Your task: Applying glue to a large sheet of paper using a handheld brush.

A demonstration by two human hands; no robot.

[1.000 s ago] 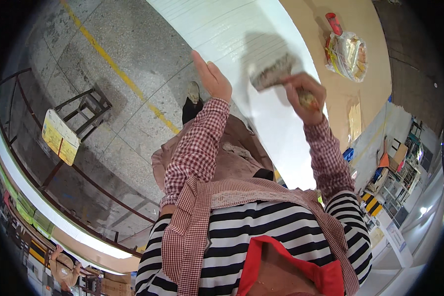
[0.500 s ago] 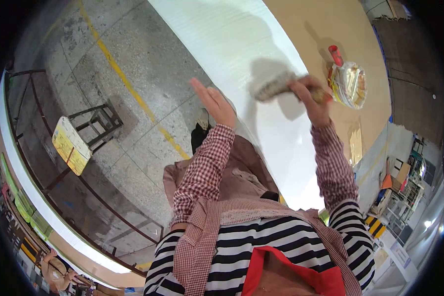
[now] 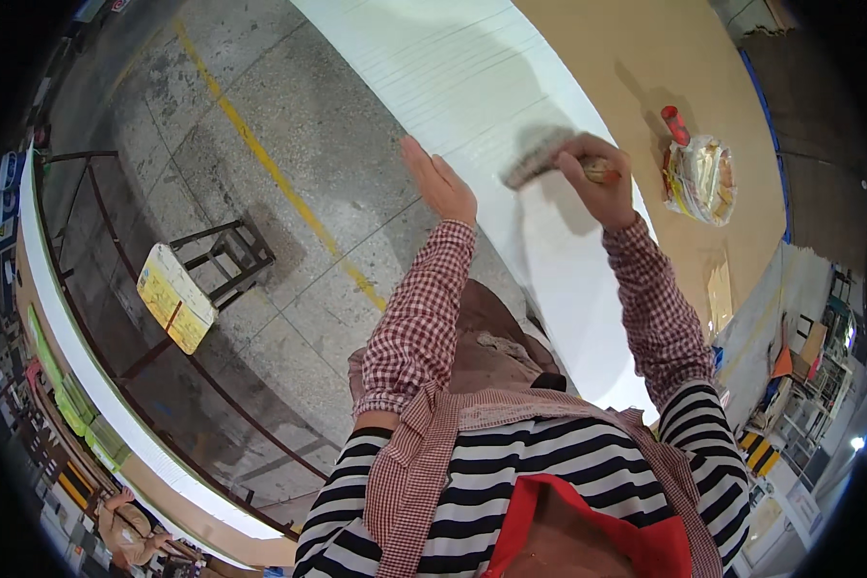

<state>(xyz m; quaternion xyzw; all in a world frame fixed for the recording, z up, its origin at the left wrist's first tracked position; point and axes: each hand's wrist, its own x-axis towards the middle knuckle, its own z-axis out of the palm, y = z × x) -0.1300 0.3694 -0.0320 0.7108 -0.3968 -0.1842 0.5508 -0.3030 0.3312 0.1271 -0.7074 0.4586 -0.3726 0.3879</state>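
My right hand [image 3: 599,181] grips a wide brush [image 3: 539,166] by its wooden handle, over a long white sheet [image 3: 453,67]. The bristle end is smeared by motion and looks close to the sheet or on it; I cannot tell which. My left hand [image 3: 440,183] is flat and holds nothing, its fingers stretched out beside the sheet's left edge. Whether it touches that edge is not clear.
A brown board [image 3: 607,58] lies along the right side of the sheet. On it stands a plastic-lined pot [image 3: 708,178] with a red handle. At left, a paint-stained stool [image 3: 176,299] stands on the concrete floor [image 3: 289,125]. Another person [image 3: 130,530] is at lower left.
The brush has dropped closer to the sheet, with its shadow now drawn in near the bristles. My left hand has come nearer the sheet's edge. The whole view has shifted slightly.
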